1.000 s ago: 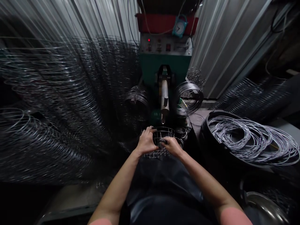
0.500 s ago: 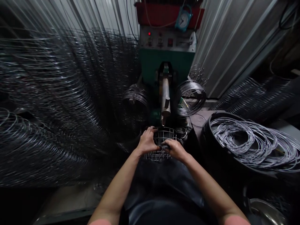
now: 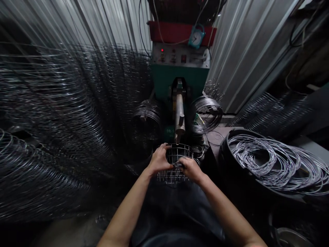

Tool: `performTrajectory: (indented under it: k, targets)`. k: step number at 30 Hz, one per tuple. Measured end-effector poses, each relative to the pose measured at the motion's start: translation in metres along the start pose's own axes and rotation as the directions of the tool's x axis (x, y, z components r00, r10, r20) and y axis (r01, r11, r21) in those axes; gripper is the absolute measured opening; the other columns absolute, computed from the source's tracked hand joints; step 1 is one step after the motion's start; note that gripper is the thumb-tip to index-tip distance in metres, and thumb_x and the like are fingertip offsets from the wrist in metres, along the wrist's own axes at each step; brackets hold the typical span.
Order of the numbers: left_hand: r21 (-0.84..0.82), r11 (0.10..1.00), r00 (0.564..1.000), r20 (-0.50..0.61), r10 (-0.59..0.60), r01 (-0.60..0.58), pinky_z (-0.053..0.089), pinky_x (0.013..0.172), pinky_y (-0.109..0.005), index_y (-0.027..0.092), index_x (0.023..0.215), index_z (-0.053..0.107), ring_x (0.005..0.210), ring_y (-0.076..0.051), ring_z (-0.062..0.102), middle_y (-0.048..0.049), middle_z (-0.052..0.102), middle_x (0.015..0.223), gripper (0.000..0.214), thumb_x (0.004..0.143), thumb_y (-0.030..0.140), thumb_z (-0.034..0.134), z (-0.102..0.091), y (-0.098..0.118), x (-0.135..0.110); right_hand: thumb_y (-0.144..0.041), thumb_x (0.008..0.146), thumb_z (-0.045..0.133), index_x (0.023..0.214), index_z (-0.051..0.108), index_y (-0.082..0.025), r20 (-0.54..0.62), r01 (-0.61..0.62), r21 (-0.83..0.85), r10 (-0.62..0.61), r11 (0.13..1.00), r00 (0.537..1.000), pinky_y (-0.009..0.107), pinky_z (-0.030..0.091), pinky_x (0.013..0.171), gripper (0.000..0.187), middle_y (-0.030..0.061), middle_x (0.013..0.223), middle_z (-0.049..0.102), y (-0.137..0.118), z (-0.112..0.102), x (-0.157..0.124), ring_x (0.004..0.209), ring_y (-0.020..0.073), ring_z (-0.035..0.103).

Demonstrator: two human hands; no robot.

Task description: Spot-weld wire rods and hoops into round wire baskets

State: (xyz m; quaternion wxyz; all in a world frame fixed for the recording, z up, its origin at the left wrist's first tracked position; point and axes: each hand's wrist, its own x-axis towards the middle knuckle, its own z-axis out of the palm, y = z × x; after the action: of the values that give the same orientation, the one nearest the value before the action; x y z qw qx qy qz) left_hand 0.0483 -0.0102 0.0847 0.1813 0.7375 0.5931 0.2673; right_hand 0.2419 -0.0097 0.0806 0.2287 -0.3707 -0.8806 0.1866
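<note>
A round wire basket (image 3: 179,153) of bright steel mesh sits in front of me, below the tip of a welding machine's upright metal electrode arm (image 3: 180,113). My left hand (image 3: 159,159) grips the basket's left side, fingers curled over its rim. My right hand (image 3: 189,168) holds its near rim, with fingers and thumb closed on the wires. The hands are a short way apart. The lower part of the basket (image 3: 171,177) shows below them, and the hands hide part of its near side.
The green welding machine (image 3: 177,79) has a control panel and a clock (image 3: 196,36). Wire coils (image 3: 208,115) hang beside it. Dense stacks of wire rings (image 3: 64,103) fill the left. A black tub of loose wire rings (image 3: 267,164) stands right, before a corrugated metal wall (image 3: 246,51).
The basket and both hands sit a little lower in the view than before. Both hands stay on the basket, and the background shifts slightly with my head.
</note>
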Motion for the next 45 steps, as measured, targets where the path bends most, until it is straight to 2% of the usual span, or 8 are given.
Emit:
performTrajectory:
  k: [8,16,23,28,32,36,41,45]
  targets:
    - [-0.07,0.997,1.0,-0.009,0.008,-0.009,0.042,0.101,-0.037,0.02,0.118,0.052,0.119,-0.028,0.05,-0.0098,0.048,0.131,0.078,0.047,0.034,0.081,0.0,-0.002,0.02,-0.01,0.079,0.061,0.085,0.064,-0.019,-0.035,-0.08,-0.062,0.078,0.995,0.996,0.022,0.045,0.068,0.012,0.0046,0.086,0.067,0.004,-0.002,0.014,0.079,0.0165,0.063]
    - [0.016,0.998,0.997,-0.048,-0.054,0.055,0.035,0.106,-0.038,0.014,0.121,0.049,0.129,-0.03,0.039,-0.0154,0.042,0.136,0.08,0.048,0.028,0.08,0.005,-0.004,0.041,-0.014,0.081,0.06,0.093,0.066,-0.021,-0.116,-0.183,-0.162,0.165,0.97,0.979,0.024,0.046,0.071,0.016,0.0059,0.094,0.069,0.015,0.001,0.027,0.085,0.0188,0.065]
    - [-0.011,0.999,0.998,-0.05,-0.043,0.043,0.036,0.105,-0.037,0.019,0.118,0.052,0.127,-0.03,0.04,-0.011,0.046,0.133,0.08,0.046,0.032,0.083,0.004,-0.01,0.053,-0.021,0.08,0.061,0.101,0.067,-0.022,-0.331,-0.13,0.192,0.188,0.973,0.925,0.028,0.048,0.083,0.022,0.0071,0.106,0.066,0.018,0.002,0.008,0.094,0.0189,0.063]
    - [-0.035,0.995,0.992,-0.084,-0.092,0.089,0.036,0.105,-0.039,0.016,0.119,0.05,0.127,-0.031,0.041,-0.0139,0.044,0.135,0.085,0.043,0.032,0.085,0.001,-0.015,0.069,-0.034,0.071,0.067,0.085,0.068,-0.017,-0.186,-0.338,0.624,0.554,0.705,0.811,0.029,0.049,0.073,0.022,0.0046,0.082,0.068,0.019,0.015,-0.036,0.079,0.0196,0.062]
    - [-0.072,0.992,0.991,-0.087,-0.105,0.099,0.045,0.094,-0.036,0.017,0.113,0.053,0.114,-0.029,0.052,-0.0103,0.052,0.124,0.078,0.043,0.034,0.083,0.002,-0.02,0.082,-0.036,0.062,0.073,0.085,0.065,-0.016,0.162,-0.528,0.815,0.781,0.239,0.603,0.022,0.04,0.049,0.031,-0.0017,0.064,0.059,0.027,0.035,-0.076,0.053,0.0107,0.052]
    - [-0.112,0.989,0.99,-0.088,-0.11,0.1,0.046,0.091,-0.036,0.017,0.112,0.052,0.11,-0.028,0.055,-0.0087,0.056,0.118,0.078,0.043,0.037,0.084,0.006,-0.023,0.086,-0.035,0.062,0.073,0.085,0.059,-0.017,0.439,-0.556,0.816,0.795,-0.157,0.419,0.019,0.034,0.043,0.033,-0.0058,0.06,0.051,0.028,0.053,-0.119,0.042,0.0045,0.04]
    - [-0.15,0.982,0.992,-0.047,-0.12,0.112,0.046,0.093,-0.038,0.017,0.112,0.051,0.107,-0.027,0.056,-0.0087,0.056,0.118,0.079,0.043,0.032,0.084,0.006,-0.018,0.07,-0.037,0.059,0.074,0.08,0.052,-0.019,0.551,-0.613,0.752,0.744,-0.244,0.379,0.015,0.025,0.039,0.035,-0.0081,0.055,0.045,0.013,0.06,-0.149,0.04,0.003,0.033]
    - [-0.131,0.988,0.994,-0.058,-0.088,0.079,0.036,0.105,-0.04,0.019,0.117,0.049,0.124,-0.028,0.044,-0.011,0.044,0.134,0.083,0.043,0.029,0.085,0.008,-0.01,0.041,-0.045,0.057,0.073,0.073,0.052,-0.02,0.495,-0.702,0.71,0.749,-0.056,0.441,0.015,0.015,0.037,0.036,-0.0099,0.048,0.035,0.002,0.058,-0.156,0.037,0.0031,0.025]
